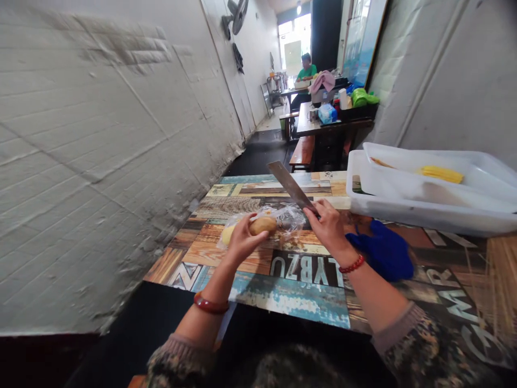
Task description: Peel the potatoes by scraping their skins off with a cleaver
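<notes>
Over the patterned table, my left hand is closed round a brown potato, thumb on the near side. A pale yellow, peeled-looking piece lies just left of that hand on a clear plastic bag. Brown scraps are scattered by the bag's near edge. My right hand grips a cleaver by its handle end. Its broad metal blade points up and away to the left, apart from the potato.
A blue glove or cloth lies right of my right forearm. Nested white plastic tubs with a yellow item stand at the back right. Thin sticks lie at the right edge. Beyond, a person in green sits at another table.
</notes>
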The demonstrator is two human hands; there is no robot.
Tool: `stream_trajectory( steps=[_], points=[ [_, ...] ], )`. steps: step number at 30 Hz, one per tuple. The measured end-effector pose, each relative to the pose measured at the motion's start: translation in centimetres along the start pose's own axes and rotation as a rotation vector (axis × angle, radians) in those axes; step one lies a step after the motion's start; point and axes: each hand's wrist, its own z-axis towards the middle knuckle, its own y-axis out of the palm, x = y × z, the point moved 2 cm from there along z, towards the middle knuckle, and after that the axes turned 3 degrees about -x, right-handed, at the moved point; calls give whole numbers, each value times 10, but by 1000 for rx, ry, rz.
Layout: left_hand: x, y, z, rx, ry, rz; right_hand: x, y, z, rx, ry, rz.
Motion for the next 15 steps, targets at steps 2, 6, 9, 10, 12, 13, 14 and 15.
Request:
stream_trajectory(
  steps=[2,6,9,10,12,13,14,15],
  points=[
    [-17,-10,-10,11,-181,-386,-4,-1,0,26,2,39],
    [-19,-7,-33,-37,-295,-1048,-18,-5,-2,96,-51,114],
    [-12,4,-46,-89,-371,-1328,-28,-7,-4,141,-126,166],
    [-10,7,-49,-111,-384,-1379,-31,-7,-5,142,-146,187],
    [-8,11,-53,-175,-364,-1424,-34,-5,-8,110,-173,230],
    [-8,13,-55,-199,-343,-1422,-35,-3,-9,69,-188,244],
    [-7,14,-56,-221,-320,-1412,-36,0,-11,32,-202,237],
    [-7,15,-57,-241,-299,-1397,-37,1,-13,5,-213,211]
  ],
)
